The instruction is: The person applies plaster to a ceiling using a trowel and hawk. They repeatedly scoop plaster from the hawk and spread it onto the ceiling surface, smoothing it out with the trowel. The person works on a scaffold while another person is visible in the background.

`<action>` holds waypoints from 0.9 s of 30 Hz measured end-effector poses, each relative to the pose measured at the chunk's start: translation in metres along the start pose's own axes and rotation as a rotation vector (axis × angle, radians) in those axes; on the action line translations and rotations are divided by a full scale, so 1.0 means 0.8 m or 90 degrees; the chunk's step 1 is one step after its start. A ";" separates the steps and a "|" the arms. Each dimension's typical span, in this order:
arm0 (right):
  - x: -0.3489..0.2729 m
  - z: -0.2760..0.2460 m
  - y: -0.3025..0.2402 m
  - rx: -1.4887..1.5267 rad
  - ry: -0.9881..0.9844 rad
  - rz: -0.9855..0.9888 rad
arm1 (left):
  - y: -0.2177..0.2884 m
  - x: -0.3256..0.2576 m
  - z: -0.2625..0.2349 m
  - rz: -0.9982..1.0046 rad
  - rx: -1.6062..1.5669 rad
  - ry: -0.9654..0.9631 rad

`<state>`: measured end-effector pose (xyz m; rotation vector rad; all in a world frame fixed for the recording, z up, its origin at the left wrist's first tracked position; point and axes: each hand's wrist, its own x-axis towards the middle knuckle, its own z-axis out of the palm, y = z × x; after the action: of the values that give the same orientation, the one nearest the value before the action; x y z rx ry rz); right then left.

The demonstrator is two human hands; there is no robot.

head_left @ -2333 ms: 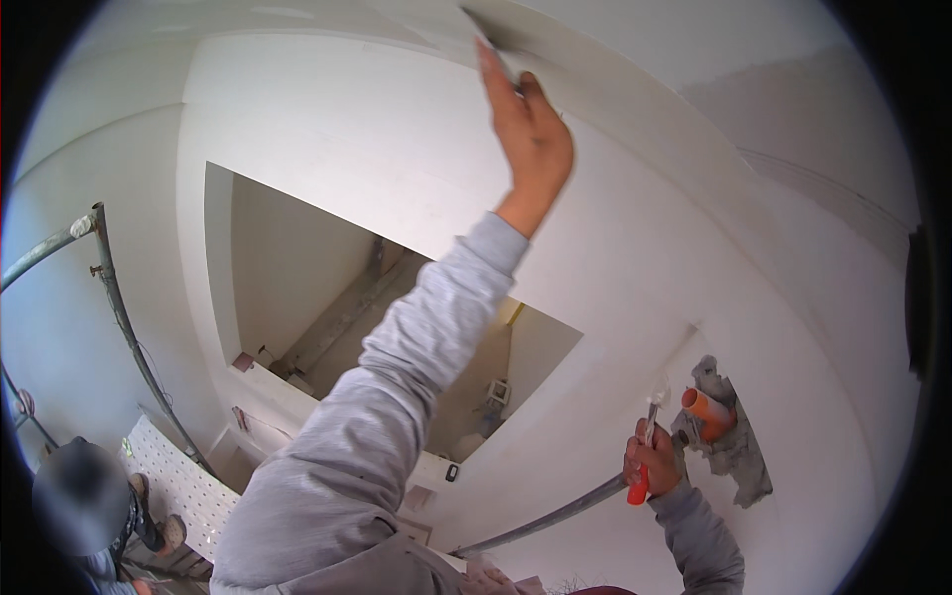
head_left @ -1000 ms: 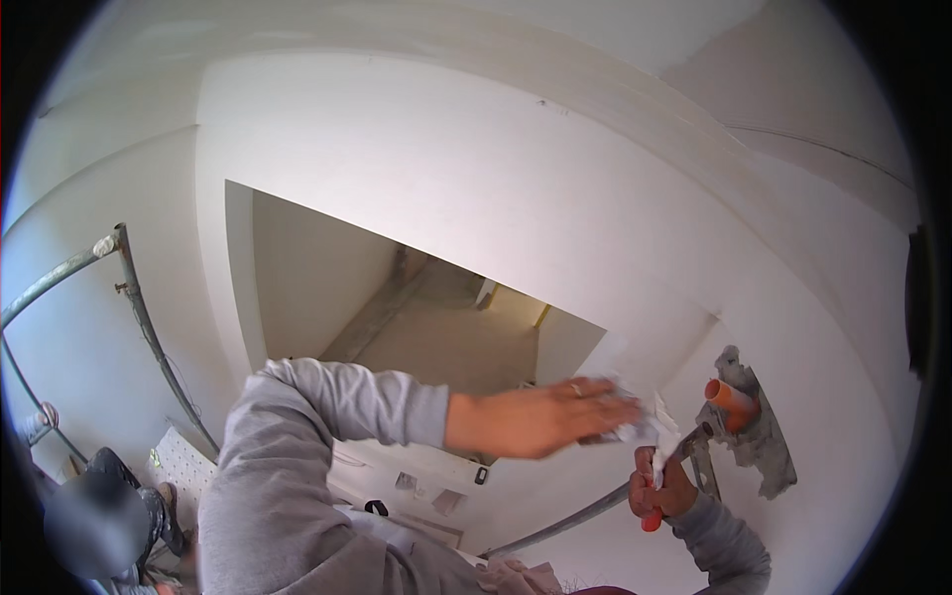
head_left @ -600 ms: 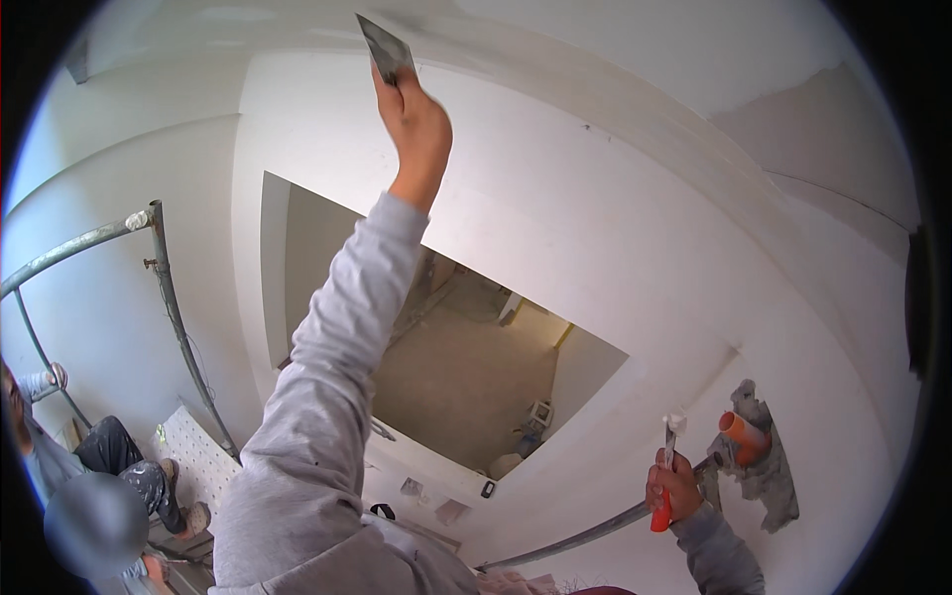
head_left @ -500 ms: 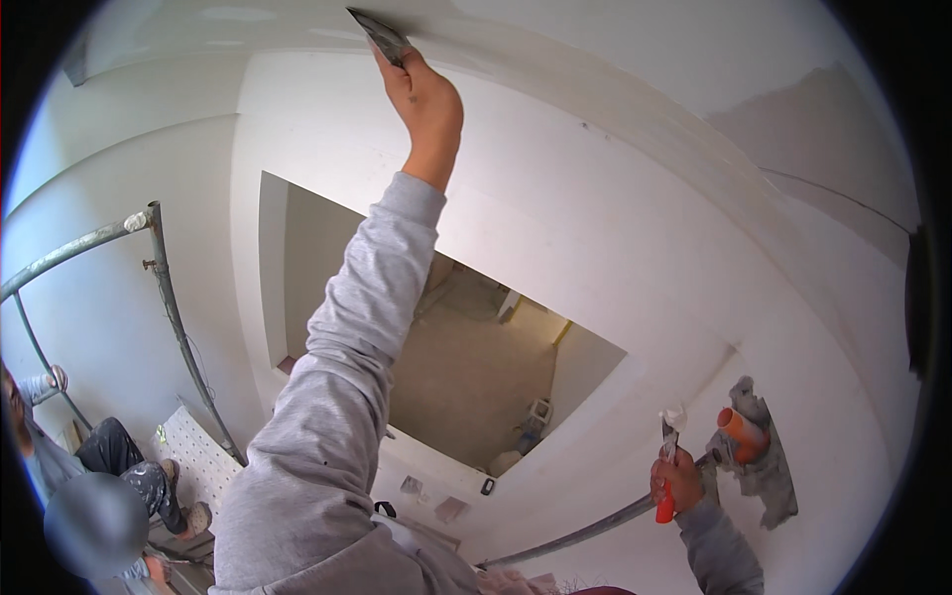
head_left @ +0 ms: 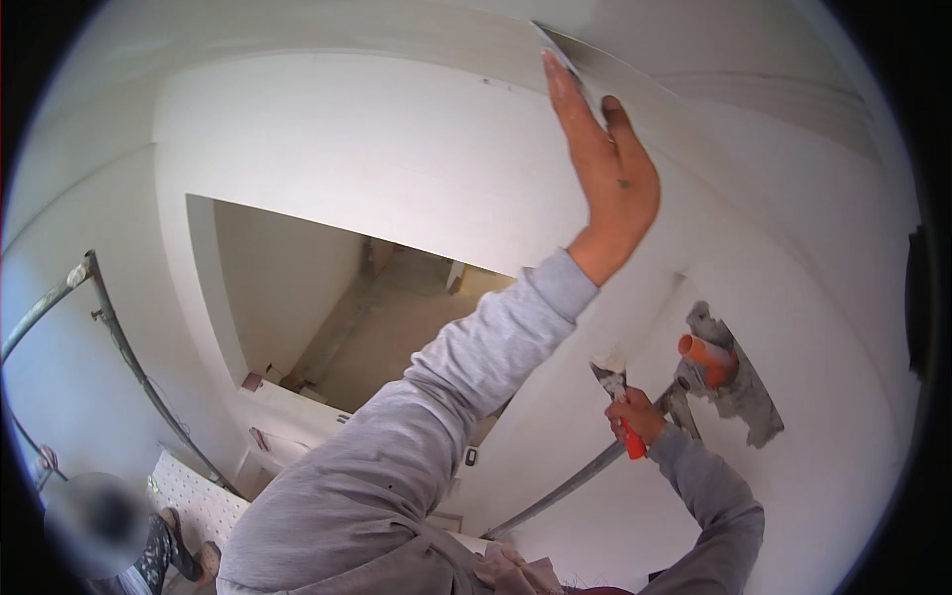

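My left hand [head_left: 615, 183] is raised high, its fingers laid along a thin metal scraper blade [head_left: 557, 48] and its thumb behind it. The blade's edge meets the pale plastered surface overhead; most of the tool is hidden by the fingers. Lower on the right, my right hand [head_left: 640, 415] is closed round the red-orange handle of a putty knife [head_left: 633, 441]. Whitish filler sits on that knife's blade, which points upward. An orange pipe stub [head_left: 702, 350] juts from the wall just beyond this hand.
Rough grey mortar [head_left: 762, 402] surrounds the pipe stub. A large rectangular opening [head_left: 288, 243] in the white wall looks into another room. Metal tubes [head_left: 119, 327] stand at left, beside a perforated platform [head_left: 203, 488] where another person's legs [head_left: 157, 560] show. A bar [head_left: 570, 486] slants below my right hand.
My left hand has swept right along the overhead surface with the scraper. The view has shifted, and my right hand with the putty knife sits higher and further left in it.
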<state>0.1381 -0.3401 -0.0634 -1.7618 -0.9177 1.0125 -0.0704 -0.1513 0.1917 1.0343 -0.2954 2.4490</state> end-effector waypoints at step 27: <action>-0.089 0.064 -0.044 0.170 -0.259 -0.045 | 0.093 -0.131 -0.219 -0.052 -0.237 -0.807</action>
<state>0.0580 -0.3749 -0.0272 -1.3165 -1.0292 1.4063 -0.1517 -0.1866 -0.0065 2.1730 -0.9989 1.2571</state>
